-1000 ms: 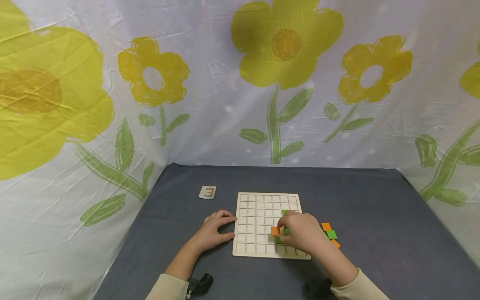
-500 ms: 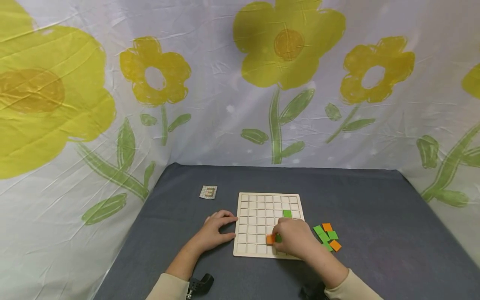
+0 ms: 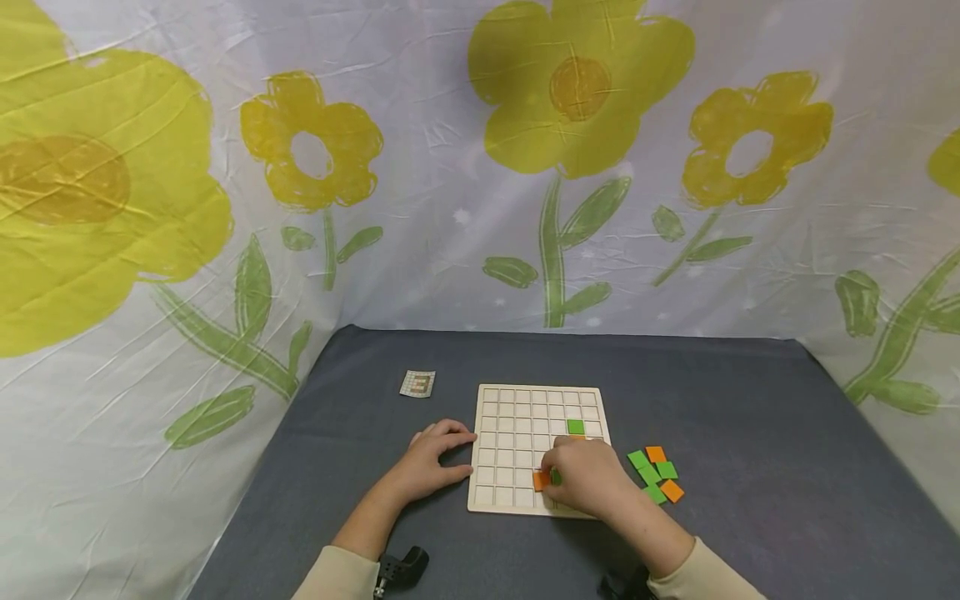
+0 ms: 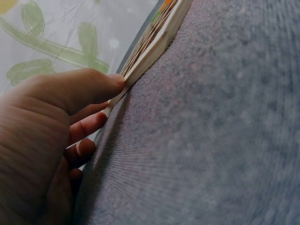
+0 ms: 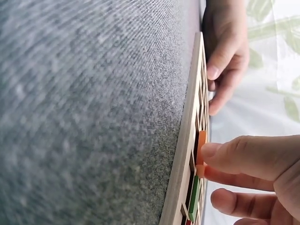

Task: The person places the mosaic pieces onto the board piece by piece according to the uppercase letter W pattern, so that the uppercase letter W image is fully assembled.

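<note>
Right hand (image 3: 588,475), thumb and finger nearly closed, pinches an orange tile (image 3: 540,481) low on the board (image 3: 505,450); left hand (image 3: 433,463), loosely spread, touches its left edge. Looks like seating the tile; next move probably calls for squaring it in a cell. Textured grey cloth (image 3: 727,400); board pale gridded wood; loose tiles (image 3: 649,474) flat, square, green and orange.
</note>
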Tool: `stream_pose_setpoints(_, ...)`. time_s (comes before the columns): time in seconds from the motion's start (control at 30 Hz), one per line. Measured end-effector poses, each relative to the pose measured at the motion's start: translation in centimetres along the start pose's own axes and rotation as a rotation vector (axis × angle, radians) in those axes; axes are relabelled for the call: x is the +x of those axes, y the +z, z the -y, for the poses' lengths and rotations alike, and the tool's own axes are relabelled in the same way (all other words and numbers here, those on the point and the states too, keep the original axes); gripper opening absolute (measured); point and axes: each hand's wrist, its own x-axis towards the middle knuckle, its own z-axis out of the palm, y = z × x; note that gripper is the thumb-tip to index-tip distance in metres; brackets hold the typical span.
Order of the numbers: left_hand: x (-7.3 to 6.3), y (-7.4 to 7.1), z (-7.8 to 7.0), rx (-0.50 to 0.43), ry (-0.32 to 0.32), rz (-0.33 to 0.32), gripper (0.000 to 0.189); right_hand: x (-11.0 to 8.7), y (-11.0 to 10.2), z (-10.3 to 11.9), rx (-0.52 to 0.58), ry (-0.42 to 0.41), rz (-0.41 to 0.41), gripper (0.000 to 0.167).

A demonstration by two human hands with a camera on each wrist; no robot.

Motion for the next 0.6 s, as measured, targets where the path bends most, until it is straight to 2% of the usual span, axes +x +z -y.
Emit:
stream_pose_setpoints(0.3,0.06,0.08,0.02,0.006,0.000,0.004,0.047,0.54,0.45,-0.05,-0.012,0.061,0.019,0.014)
stream_pose_setpoints(0.6,0.08,0.03,-0.12,0.010,0.002,0.000,0.047,0.19,0.17,-0.25,0.031,0.063,0.015,0.013)
